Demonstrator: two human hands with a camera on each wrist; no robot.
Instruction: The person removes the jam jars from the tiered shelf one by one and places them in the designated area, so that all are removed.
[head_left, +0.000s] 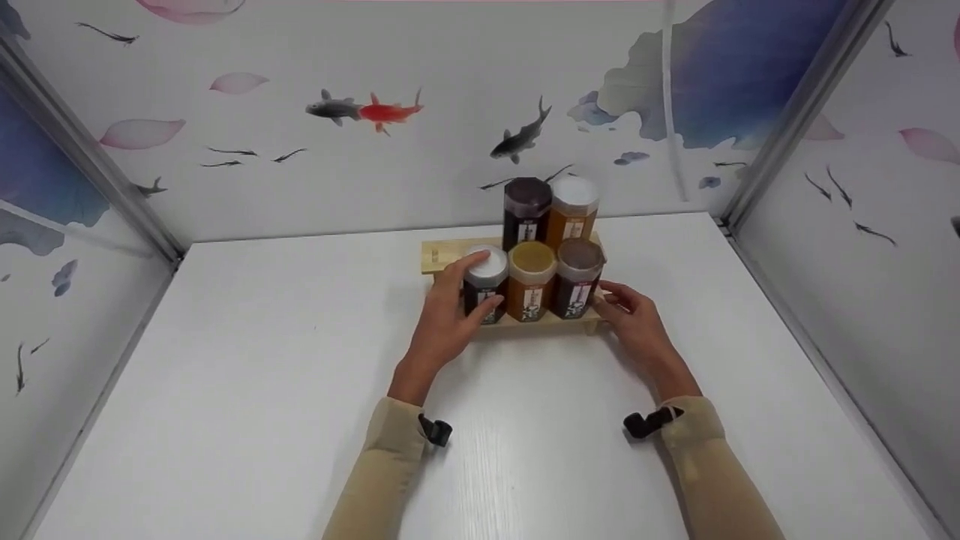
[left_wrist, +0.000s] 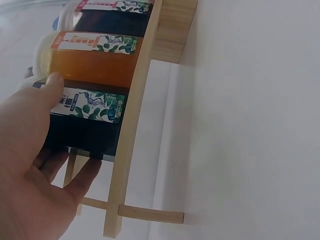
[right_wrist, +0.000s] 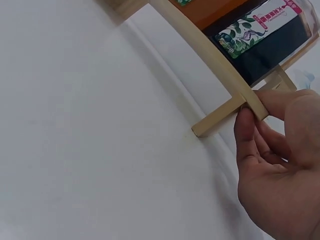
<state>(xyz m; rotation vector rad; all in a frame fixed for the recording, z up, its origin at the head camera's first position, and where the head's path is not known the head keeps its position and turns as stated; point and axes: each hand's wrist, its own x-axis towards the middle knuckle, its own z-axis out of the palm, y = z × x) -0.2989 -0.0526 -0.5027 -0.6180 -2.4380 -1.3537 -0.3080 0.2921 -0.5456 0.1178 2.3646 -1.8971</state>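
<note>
A two-step wooden rack [head_left: 437, 259] holds several honey-style jars toward the back of the table. On its lower step stand a dark jar with a white lid [head_left: 484, 283], an amber jar with a yellow lid [head_left: 531, 287] and a dark jar with a brown lid [head_left: 578, 287]. My left hand [head_left: 448, 319] grips the white-lidded dark jar, thumb on its front; in the left wrist view that jar [left_wrist: 82, 131] sits against the step's rail. My right hand [head_left: 637, 322] pinches the rack's right end, and the right wrist view shows thumb and fingers around the rail's tip [right_wrist: 257, 107].
On the upper step stand a dark jar with a dark lid [head_left: 526, 214] and an amber jar with a white lid [head_left: 574, 214], close to the back wall panel [head_left: 337, 172]. The white table [head_left: 262, 360] is bounded by printed panels at the sides.
</note>
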